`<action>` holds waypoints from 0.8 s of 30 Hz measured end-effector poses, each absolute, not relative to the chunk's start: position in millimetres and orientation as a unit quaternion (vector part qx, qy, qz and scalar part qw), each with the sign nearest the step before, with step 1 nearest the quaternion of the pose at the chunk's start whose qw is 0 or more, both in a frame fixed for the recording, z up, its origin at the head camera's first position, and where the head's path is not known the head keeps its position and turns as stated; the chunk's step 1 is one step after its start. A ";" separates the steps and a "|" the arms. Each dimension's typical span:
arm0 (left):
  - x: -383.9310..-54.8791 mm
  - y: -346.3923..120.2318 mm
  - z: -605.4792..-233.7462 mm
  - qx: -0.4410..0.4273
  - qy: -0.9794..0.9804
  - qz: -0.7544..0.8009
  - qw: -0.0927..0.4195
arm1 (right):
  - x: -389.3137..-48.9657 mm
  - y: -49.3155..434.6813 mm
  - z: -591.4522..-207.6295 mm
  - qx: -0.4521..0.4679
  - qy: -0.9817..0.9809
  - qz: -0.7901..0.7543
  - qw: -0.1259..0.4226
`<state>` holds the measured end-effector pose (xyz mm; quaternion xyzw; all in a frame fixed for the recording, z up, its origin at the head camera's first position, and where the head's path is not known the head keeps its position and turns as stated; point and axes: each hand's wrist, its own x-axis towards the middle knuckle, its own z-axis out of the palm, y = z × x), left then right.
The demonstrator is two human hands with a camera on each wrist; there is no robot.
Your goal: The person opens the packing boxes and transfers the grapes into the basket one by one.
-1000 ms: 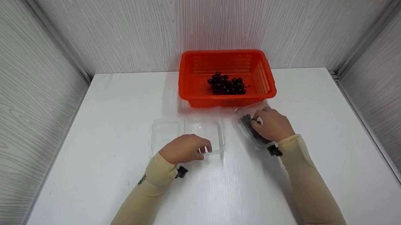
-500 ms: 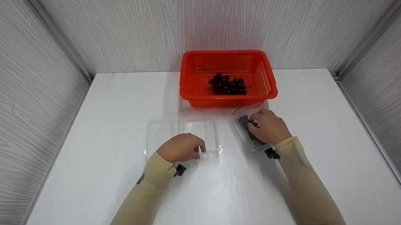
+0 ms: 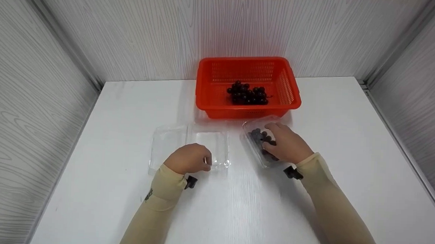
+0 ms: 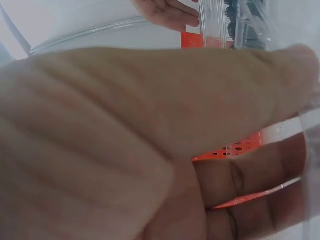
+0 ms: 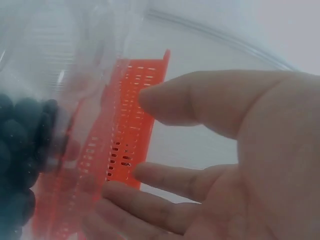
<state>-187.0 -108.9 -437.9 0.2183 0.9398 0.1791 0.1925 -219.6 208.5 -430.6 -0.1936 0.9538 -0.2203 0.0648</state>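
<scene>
At seven o'clock, the left hand pinches an open clear box in a narrow grip, seemingly steadying it, while the right hand spreads wide, ungrasping, at four o'clock over a second box of dark grapes.

Clear plastic clamshell spread open, clear box lying askew to its right, dark grapes inside.

White tabletop, pale wood-grained walls behind and at both sides
</scene>
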 end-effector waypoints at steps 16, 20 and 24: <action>-194.3 -106.7 -438.3 0.179 0.957 0.217 0.073 | -217.9 220.8 -428.0 -0.196 0.949 -0.208 0.131; -195.8 -104.4 -436.7 0.181 0.956 0.229 0.044 | -217.7 216.1 -429.9 -0.204 0.951 -0.206 0.110; -197.6 -100.1 -437.9 0.180 0.953 0.243 0.033 | -215.5 209.2 -433.9 -0.201 0.953 -0.201 0.103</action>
